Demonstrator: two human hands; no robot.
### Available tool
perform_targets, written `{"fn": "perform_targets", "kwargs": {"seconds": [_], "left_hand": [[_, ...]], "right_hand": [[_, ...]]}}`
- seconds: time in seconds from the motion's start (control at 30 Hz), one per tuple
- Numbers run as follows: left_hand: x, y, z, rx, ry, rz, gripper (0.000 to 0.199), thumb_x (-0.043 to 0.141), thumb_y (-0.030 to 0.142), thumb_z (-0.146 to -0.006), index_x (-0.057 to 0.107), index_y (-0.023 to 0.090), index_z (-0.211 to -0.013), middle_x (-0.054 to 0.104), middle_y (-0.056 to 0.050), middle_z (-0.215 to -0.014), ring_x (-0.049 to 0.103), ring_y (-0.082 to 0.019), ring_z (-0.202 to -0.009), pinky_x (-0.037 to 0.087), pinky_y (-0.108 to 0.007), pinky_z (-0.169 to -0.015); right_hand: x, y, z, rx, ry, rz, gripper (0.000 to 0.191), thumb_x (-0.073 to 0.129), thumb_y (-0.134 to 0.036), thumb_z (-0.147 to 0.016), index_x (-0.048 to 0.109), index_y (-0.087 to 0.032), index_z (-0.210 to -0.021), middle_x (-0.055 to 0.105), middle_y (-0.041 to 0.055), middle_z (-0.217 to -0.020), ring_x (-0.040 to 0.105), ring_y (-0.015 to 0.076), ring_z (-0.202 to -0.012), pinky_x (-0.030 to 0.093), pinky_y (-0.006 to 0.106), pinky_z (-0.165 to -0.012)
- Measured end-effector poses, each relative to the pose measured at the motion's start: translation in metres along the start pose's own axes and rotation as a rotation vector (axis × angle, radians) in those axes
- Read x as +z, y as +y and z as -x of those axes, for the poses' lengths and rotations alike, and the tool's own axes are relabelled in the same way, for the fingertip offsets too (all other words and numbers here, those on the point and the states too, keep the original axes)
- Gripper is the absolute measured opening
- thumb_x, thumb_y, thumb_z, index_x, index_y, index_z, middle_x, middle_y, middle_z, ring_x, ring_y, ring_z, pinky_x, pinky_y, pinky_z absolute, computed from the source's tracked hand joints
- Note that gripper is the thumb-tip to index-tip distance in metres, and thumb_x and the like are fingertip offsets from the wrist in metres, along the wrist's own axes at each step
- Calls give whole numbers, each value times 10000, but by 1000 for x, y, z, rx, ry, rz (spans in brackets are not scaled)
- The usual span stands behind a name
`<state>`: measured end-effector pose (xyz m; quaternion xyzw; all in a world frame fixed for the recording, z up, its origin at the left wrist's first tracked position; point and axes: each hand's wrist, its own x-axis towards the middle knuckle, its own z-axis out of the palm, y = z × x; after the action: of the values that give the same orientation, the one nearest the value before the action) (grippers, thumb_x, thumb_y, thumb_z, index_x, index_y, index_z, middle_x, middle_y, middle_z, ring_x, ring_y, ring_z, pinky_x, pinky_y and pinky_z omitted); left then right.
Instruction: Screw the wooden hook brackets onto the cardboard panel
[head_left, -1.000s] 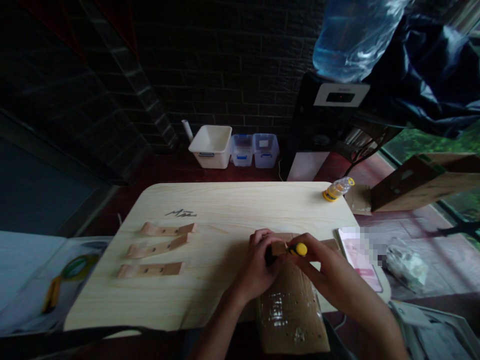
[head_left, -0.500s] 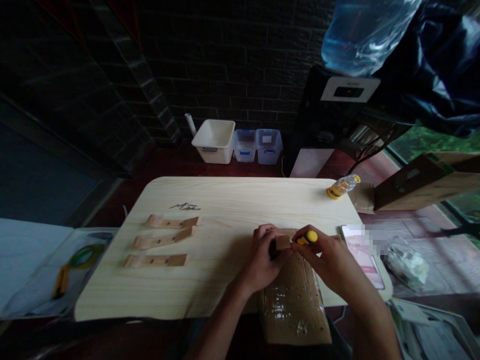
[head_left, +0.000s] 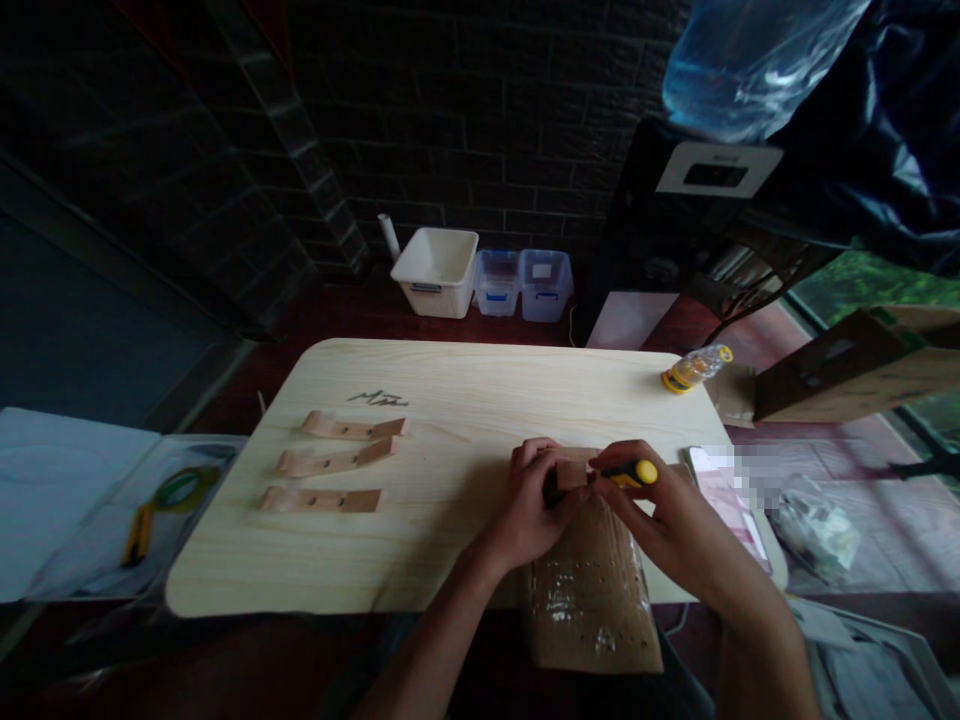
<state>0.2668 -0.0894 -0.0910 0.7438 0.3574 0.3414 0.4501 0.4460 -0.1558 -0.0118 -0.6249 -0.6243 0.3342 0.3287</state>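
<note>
My left hand (head_left: pixel 534 505) is closed around a tan leather-like strap (head_left: pixel 572 474), whose squared end sticks out toward the right. In my right hand (head_left: pixel 664 515) is a screwdriver (head_left: pixel 634 473) with a yellow-and-black handle, held sideways with its front end at the strap's end. The fingers hide the exact contact. Both hands are above a tape-wrapped cardboard piece (head_left: pixel 592 620) with small holes, which overhangs the near table edge. To the left lie three similar tan straps (head_left: pixel 337 461), each with dark spots along it and a curled end.
Small dark slender pieces (head_left: pixel 379 398) lie on the wooden table (head_left: pixel 465 400). A clear bottle with yellow ends (head_left: pixel 696 369) stands at the far right corner, and a phone (head_left: pixel 727 500) lies at the right edge. Plastic bins (head_left: pixel 439 275) sit on the floor beyond.
The view has shifted slightly. Both hands remain together at the strap, and the screwdriver handle now points more level to the right, showing more of its length.
</note>
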Motion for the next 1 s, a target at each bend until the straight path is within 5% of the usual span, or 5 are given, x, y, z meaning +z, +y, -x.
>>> {"fn": "perform_targets", "kwargs": {"seconds": [1.0], "left_hand": [[6, 0, -3, 28, -1, -17, 232, 666, 347, -916, 606, 285, -1132, 501, -65, -1276, 474, -251, -1264, 425, -468, -1100]], "right_hand": [[-6, 0, 1, 24, 42, 8, 184, 511, -421, -986, 512, -252, -1056, 698, 42, -906, 675, 213, -806, 504, 321, -694]]}}
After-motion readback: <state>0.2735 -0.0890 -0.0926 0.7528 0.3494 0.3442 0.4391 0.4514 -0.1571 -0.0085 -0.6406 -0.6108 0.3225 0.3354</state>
